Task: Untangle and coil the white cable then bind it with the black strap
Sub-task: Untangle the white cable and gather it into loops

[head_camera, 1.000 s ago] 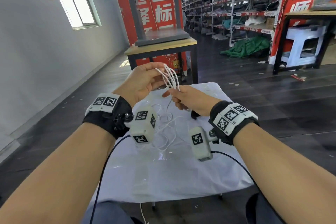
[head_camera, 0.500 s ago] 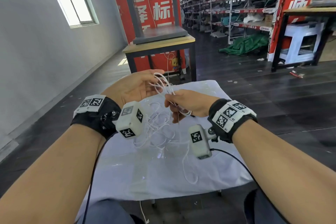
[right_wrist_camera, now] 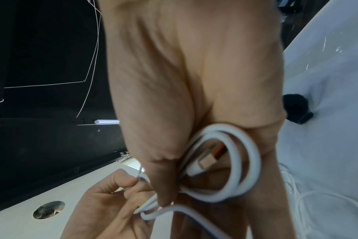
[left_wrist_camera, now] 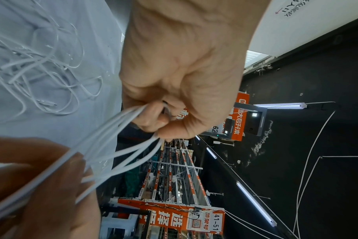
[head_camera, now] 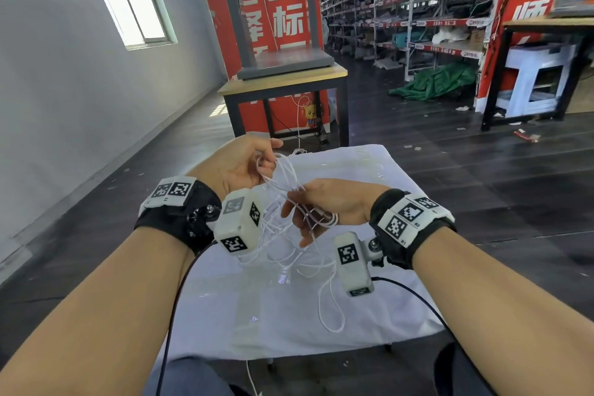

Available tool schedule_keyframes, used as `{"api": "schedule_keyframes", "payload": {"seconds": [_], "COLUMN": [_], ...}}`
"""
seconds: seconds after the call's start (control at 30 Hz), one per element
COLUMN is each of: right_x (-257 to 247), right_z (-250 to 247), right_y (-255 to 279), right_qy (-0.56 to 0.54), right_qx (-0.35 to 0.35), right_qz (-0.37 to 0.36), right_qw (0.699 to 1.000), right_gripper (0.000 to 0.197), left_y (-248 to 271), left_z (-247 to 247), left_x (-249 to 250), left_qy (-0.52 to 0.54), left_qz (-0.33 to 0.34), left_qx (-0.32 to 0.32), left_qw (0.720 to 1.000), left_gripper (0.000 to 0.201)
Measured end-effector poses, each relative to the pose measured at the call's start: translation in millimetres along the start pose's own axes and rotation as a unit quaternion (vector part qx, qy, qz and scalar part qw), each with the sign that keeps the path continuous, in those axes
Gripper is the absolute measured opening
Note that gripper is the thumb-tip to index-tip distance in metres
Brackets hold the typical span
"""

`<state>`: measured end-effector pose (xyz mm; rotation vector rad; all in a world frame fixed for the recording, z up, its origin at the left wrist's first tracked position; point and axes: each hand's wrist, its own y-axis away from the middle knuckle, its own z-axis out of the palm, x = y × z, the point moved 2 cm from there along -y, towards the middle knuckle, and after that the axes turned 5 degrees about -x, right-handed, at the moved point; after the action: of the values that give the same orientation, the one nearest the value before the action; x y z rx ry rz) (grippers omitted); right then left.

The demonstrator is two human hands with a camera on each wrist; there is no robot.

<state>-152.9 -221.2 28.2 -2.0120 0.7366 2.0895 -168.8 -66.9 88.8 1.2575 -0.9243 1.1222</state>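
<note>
While most of the white cable lies in loose tangled loops on the cloth-covered bench, a bundle of strands is lifted clear and stretched between the two hands. The left hand, at about ten o'clock from the tangle, has its fingers curled and pinching several strands together against the thumb. The right hand, at two o'clock, has its fingers curled round a small finished coil with the plug end tucked inside, as the right wrist view shows. The black strap lies on the bench just beside that hand, untouched.

The step in hand looks to be coiling, with tangle left to clear. To do it well, the left pinch should ease so that one strand at a time slides through, the right laying even turns onto its coil. Pulling hard could tighten what may be a knot below; the blur hides that.
</note>
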Motion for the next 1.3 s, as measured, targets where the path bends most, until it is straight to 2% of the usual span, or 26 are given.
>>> {"api": "schedule_keyframes", "payload": {"seconds": [0.2, 0.33, 0.47, 0.6, 0.73, 0.87, 0.93, 1.03, 1.13, 1.2, 1.3], "right_x": [1.5, 3.8, 5.6, 6.9, 9.2, 10.3, 10.3, 5.5, -1.7, -6.2, -9.3], "right_z": [-3.2, -3.4, -0.1, 4.9, 5.8, 0.2, -3.4, -12.1, -25.2, -31.5, -38.1], "right_y": [1.1, 1.7, 2.1, -0.6, -2.8, -1.8, -0.5, -1.6, -5.2, -7.0, -6.2], "right_qy": [0.043, -0.002, 0.04, 0.072, 0.04, -0.046, -0.106, -0.21, -0.294, -0.34, -0.374], "right_qx": [0.023, 0.004, -0.019, -0.036, -0.041, -0.019, 0.012, 0.109, 0.227, 0.272, 0.322], "right_qz": [0.013, 0.021, 0.013, 0.027, 0.032, 0.008, -0.027, -0.119, -0.2, -0.225, -0.23], "right_qw": [0.999, 1.0, 0.999, 0.996, 0.998, 0.999, 0.994, 0.964, 0.907, 0.872, 0.838], "right_gripper": [0.034, 0.031, 0.038, 0.041, 0.039, 0.035, 0.033, 0.034, 0.034, 0.036, 0.037], "left_y": [1.6, 3.0, 3.7, -2.4, -6.7, -9.9, -10.7, -10.1, -7.8, -6.6, -1.9], "left_z": [-13.4, -16.1, -17.1, -12.3, -11.9, -10.4, -10.1, -7.1, 7.3, 18.2, 28.3], "left_x": [0.0, -4.5, -6.9, -9.7, -14.0, -25.3, -36.3, -52.9, -70.3, -79.7, -87.0], "left_qy": [0.02, 0.054, 0.014, -0.047, -0.077, -0.054, -0.03, -0.003, -0.106, -0.179, -0.216], "left_qz": [-0.01, -0.003, -0.013, -0.004, 0.03, 0.065, 0.061, 0.073, 0.052, 0.029, 0.012], "left_qx": [0.01, 0.0, -0.008, 0.013, 0.05, 0.103, 0.107, 0.074, -0.016, -0.084, -0.165], "left_qw": [1.0, 0.999, 1.0, 0.999, 0.995, 0.991, 0.992, 0.995, 0.993, 0.98, 0.962], "left_gripper": [0.032, 0.03, 0.025, 0.017, 0.018, 0.006, 0.026, 0.046, 0.051, 0.052, 0.052]}}
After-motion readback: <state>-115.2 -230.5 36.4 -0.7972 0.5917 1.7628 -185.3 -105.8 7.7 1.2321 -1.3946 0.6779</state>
